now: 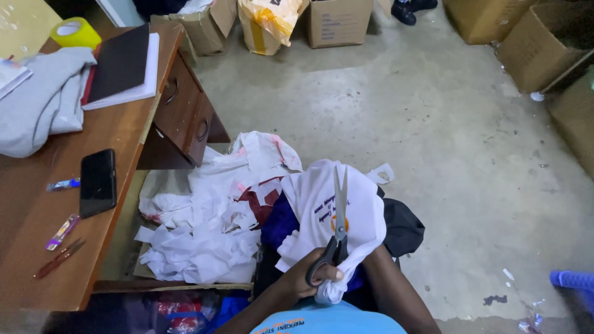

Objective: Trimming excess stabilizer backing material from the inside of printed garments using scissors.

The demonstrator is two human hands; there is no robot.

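Note:
My left hand (312, 278) is closed around the black handles of a pair of scissors (339, 213), whose blades point away from me, and it also pinches a bunch of white printed cloth (322, 204). The cloth drapes over my lap on top of dark blue and black fabric (402, 229). My right forearm (390, 284) reaches under the white cloth, which hides that hand. Just left of my knees lies a heap of white cloth offcuts with red print (210, 216).
A wooden desk (37, 247) stands at left with a black phone (98, 182), a dark notebook (120, 65), a grey garment (43, 102), a yellow tape roll (74, 32) and pens. Cardboard boxes (337, 21) line the far wall and right side. A blue object (572, 281) sits low right.

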